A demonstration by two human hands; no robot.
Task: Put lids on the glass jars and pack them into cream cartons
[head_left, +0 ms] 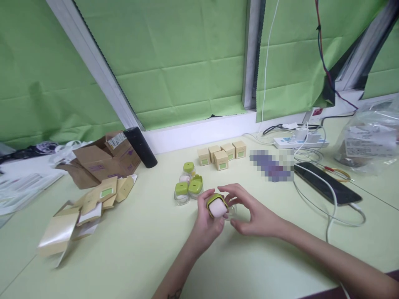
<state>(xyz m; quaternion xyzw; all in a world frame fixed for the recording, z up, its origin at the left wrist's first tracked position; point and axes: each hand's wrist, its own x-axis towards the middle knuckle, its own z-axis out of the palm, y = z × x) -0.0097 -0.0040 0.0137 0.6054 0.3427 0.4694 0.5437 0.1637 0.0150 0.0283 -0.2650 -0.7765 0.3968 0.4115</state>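
My left hand (208, 218) is wrapped around a green plastic lid (209, 202) with a pale pink-white rounded block (217, 208) showing in its opening. Close beside it, my right hand (249, 209) curves its fingers and thumb around a clear plastic cup (232, 211), partly hidden by the fingers. Just beyond my left hand stand several small containers with green lids and clear bases, among them a green-lidded container (181, 189) and one with a wavy lid (195, 185). A pinkish-white piece (185, 178) lies among them.
Several small kraft boxes (221, 160) stand near the wall. Flattened cartons (62, 232), an open cardboard box (102, 160) and a black cylinder (141, 147) are at left. To the right lie a phone (327, 182), white cables, a power strip (299, 141) and a plastic bag (369, 141).
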